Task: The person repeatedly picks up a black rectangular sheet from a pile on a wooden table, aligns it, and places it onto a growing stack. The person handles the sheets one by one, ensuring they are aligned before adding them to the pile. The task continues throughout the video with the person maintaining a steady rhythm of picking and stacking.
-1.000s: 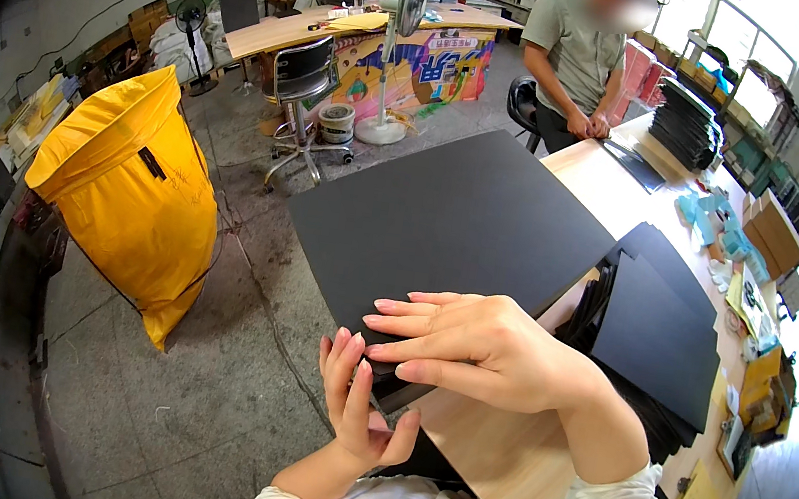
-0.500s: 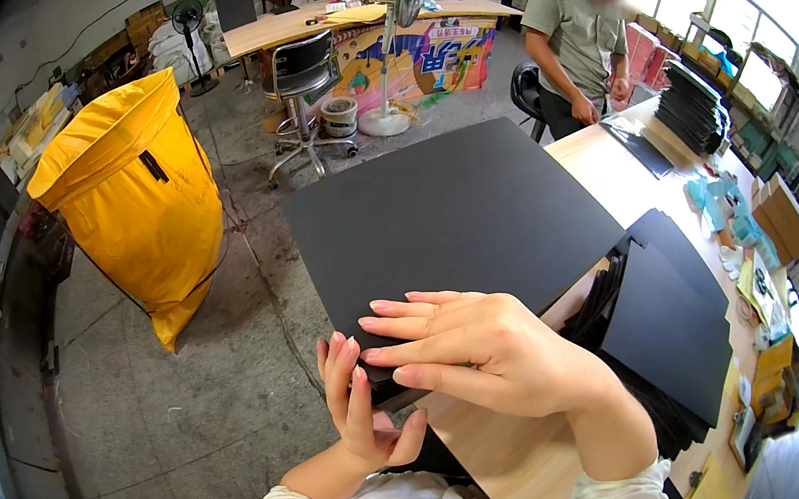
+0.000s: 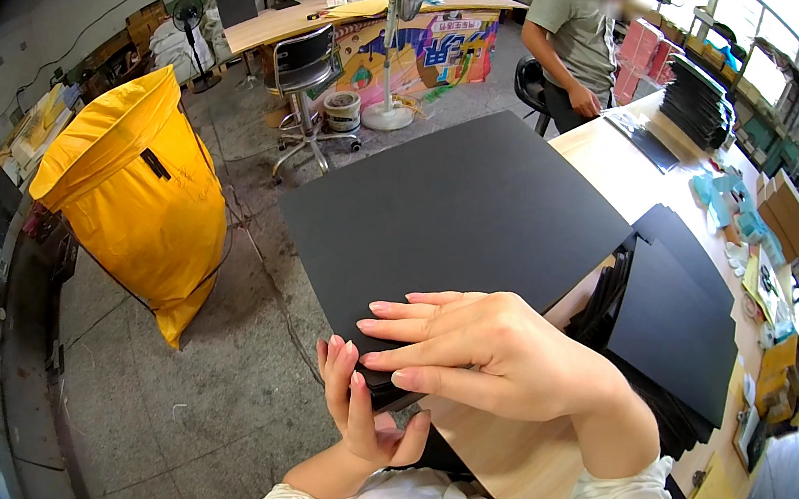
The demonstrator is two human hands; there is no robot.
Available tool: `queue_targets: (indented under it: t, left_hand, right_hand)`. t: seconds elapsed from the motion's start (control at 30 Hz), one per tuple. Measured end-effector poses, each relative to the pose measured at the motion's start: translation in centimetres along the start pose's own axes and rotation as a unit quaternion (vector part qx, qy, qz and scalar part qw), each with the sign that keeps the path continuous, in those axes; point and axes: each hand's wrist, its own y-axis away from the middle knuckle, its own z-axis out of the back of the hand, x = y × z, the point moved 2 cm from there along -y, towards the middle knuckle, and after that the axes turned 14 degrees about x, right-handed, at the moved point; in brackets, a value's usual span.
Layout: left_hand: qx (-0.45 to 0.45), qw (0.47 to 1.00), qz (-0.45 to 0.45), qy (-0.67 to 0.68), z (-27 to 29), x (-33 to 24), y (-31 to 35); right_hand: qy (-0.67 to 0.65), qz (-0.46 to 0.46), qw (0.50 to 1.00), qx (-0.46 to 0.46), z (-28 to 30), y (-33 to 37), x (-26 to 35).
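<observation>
Grey floor (image 3: 155,419) beyond, a black sheet (image 3: 454,221) points lengthwise away rightward, right hand (image 3: 487,350) flat, left hand's (image 3: 359,424) grip unclear.

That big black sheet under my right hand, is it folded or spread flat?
Spread flat: the black sheet shows one broad, uncreased top under your right hand; its underside is hidden.

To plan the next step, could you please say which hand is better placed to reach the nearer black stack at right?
Probably the right hand, which is closer to that stack; the left hand is farther left.
</observation>
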Motion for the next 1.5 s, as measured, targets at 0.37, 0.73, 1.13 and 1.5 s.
queue_targets:
  t: [0.37,0.73,1.13,1.5]
  left_hand:
    - [0.000,1.000,0.007,-0.004,0.0,-0.2,0.0]
    - [0.041,0.999,0.020,-0.020,0.9,-1.0,-0.6]
    - [-0.119,0.986,-0.117,-0.016,0.5,-5.0,1.2]
    - [0.357,0.822,-0.243,0.370,-9.9,-22.0,3.6]
  right_hand:
    - [-0.015,-0.009,1.000,-0.002,0.0,0.0,-0.1]
    - [0.169,0.048,0.982,-0.074,-1.4,0.7,0.3]
    - [0.326,0.161,0.773,-0.519,1.0,11.1,8.0]
    - [0.142,0.112,0.436,-0.881,-9.6,39.0,21.0]
